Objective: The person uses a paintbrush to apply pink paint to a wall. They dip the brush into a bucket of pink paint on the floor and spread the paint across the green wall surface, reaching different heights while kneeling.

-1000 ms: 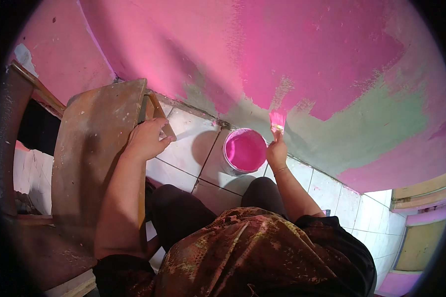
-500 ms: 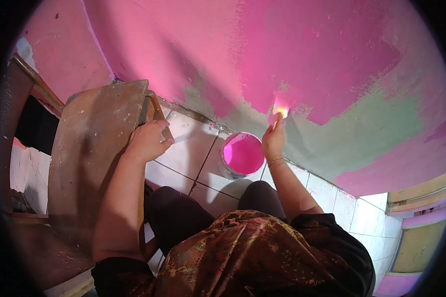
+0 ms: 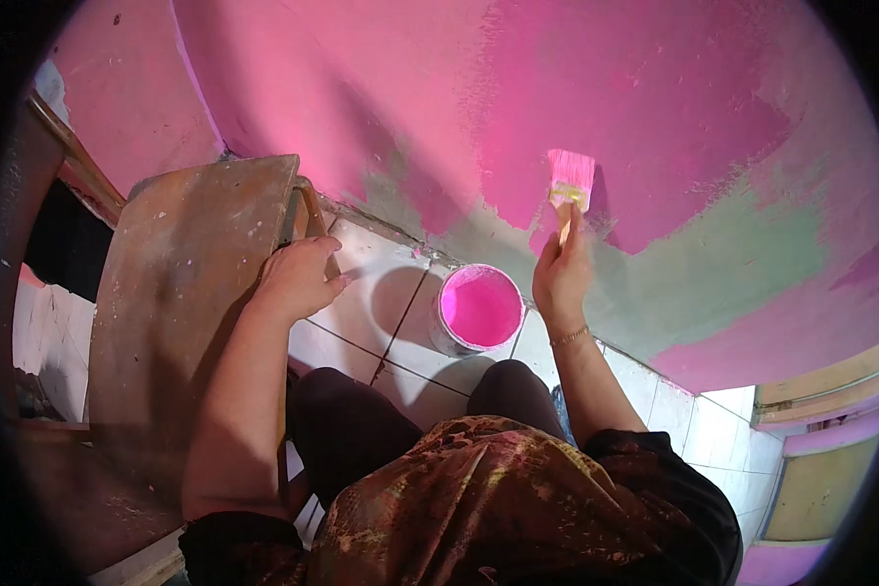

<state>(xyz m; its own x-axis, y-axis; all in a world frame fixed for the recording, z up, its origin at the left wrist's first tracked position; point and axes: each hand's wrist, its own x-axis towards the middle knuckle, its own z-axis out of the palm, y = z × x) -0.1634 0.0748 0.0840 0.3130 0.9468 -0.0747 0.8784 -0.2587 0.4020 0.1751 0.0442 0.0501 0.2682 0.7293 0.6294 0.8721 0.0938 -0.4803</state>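
Note:
My right hand (image 3: 564, 283) is closed round the wooden handle of a flat paintbrush (image 3: 570, 186). Pink paint coats its bristles, which point up against or just in front of the wall (image 3: 645, 107); contact cannot be made out. Fresh darker pink covers much of that wall, with a grey-green patch lower down. Below and left of this hand, a round bucket (image 3: 481, 307) of bright pink paint stands on the floor. My left hand (image 3: 301, 278) rests at the edge of a worn wooden board (image 3: 195, 264), fingers apart and nothing held.
White floor tiles (image 3: 415, 386) lie between my knees and the wall. A wooden leg or frame (image 3: 313, 210) shows under the board's far corner. Dark furniture (image 3: 63, 234) stands at far left. A yellow and pink panelled piece (image 3: 825, 479) is at the right.
The paintbrush, blurred before, has swung upward and slightly right, and its bristles now show clearly. My right hand has turned and shifted right. My left hand stays almost in place.

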